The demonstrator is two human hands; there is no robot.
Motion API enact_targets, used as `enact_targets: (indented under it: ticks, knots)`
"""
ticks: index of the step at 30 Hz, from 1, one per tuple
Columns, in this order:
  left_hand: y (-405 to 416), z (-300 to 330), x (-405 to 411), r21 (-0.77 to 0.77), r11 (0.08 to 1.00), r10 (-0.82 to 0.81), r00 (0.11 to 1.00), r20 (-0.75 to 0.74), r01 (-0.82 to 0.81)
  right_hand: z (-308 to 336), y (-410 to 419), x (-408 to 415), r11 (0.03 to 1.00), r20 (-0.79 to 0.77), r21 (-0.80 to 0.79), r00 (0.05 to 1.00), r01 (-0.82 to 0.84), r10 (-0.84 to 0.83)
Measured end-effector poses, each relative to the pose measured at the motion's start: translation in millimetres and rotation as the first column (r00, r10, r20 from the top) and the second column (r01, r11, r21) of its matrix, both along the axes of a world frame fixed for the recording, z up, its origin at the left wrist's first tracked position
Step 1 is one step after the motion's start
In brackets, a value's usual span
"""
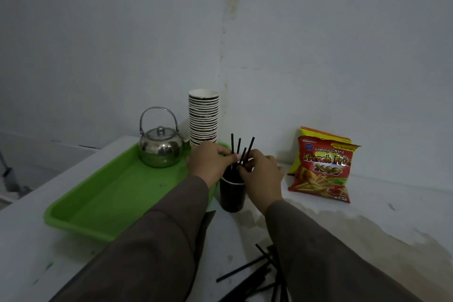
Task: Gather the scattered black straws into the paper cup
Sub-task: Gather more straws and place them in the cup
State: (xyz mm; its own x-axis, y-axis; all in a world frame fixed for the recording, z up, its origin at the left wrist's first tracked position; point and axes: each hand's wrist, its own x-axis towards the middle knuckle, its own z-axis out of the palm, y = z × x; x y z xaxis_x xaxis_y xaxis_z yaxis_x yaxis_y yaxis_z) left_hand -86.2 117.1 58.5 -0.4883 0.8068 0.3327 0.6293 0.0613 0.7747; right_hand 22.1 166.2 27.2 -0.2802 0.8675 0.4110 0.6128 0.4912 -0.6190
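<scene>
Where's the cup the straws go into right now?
In the head view, the dark paper cup stands centre frame, just right of the green tray, under both hands, left of the snack bags.

My two bare hands, left hand (208, 163) and right hand (263, 174), no rings or watch showing, my long loose sleeves (157, 240) in plain dark brown cloth, soft folds along both forearms, cuffs ending at my wrists, no pattern or buttons visible

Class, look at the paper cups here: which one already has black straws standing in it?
The single dark paper cup between the hands, right of the green tray. The stacked cups hold none.
</scene>
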Motion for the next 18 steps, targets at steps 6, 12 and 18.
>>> enact_targets:
  ticks: [6, 12, 18]
  knots:
    - [-6.2, 3.0, -8.7, 0.012, 0.998, -0.066, 0.998, -0.009, 0.066, 6.5, -1.7, 3.6, 0.998, -0.115, 0.018, 0.992, -0.054, 0.056]
    - [-9.9, 10.8, -6.9, 0.064, 0.998, 0.026, 0.987, -0.160, -0.016, 16.8, -6.7, 5.3, 0.984, -0.009, 0.132, 0.993, -0.118, 0.120]
    - [-41.4, 16.8, 13.2, 0.223, 0.975, 0.054, 0.979, -0.199, -0.008, 35.9, -7.1, 27.8, 0.981, 0.201, 0.033, 0.963, -0.190, 0.180]
